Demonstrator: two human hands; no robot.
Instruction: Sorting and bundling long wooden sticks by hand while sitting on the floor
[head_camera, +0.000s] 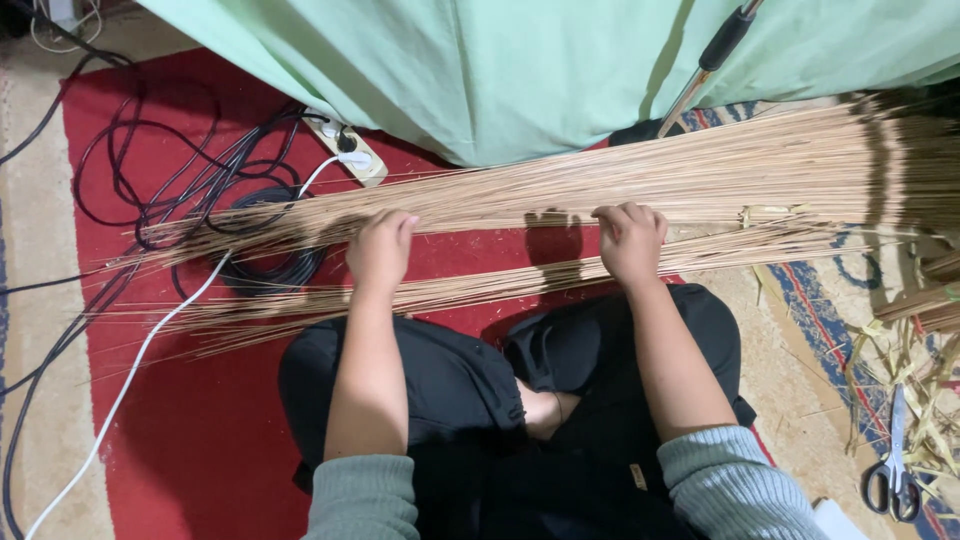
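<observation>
My left hand (380, 250) is down on the near edge of the big stick bundle (640, 180), fingers curled onto the sticks, and my right hand (630, 240) is doing the same further along, knuckles up, fingers pressed in among them; neither is a full fist, more a clawed hold on the top layer. The bundle lies flat across the red rug (200, 430), just past my knees, fanning thin toward the cables (190, 190) and power strip (345, 150) on my left. A smaller bunch (480, 285) sits between the bundle and my legs, just under my wrists. Risk here, as I judge it: the thin tips on the left are splayed loose, so a careless tug could snag them in those cables or snap a few. Pulling unevenly with the two hands might also skew the bundle and mix it with the smaller bunch. Scissors (895, 470) lie well off to my right, among scraps.
</observation>
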